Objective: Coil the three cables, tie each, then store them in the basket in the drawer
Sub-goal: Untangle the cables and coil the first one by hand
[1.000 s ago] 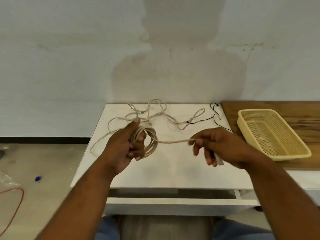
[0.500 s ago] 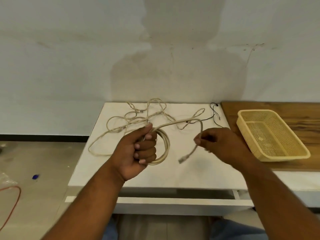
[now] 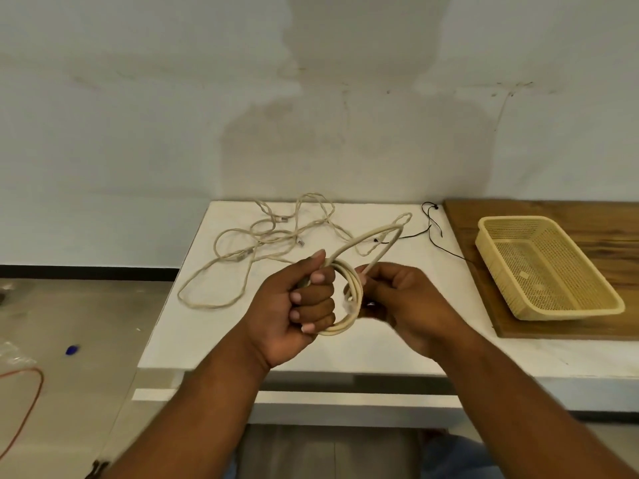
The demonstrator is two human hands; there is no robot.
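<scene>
Head view, frame centre: our left hand point(image 3: 304, 302) grips a nearly complete cream cable coil point(image 3: 340, 328), and our right hand point(image 3: 408, 299) pinches its tail end beside the loops. We judge it not yet tied. More loose cable point(image 3: 266, 240) sprawls on the white table point(image 3: 207, 333) just above. At right, the yellow basket point(image 3: 567, 314) holds no cables.

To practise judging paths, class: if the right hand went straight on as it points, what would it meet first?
Probably the cable coil gripped by the left hand, just ahead; depth is unclear.
</scene>
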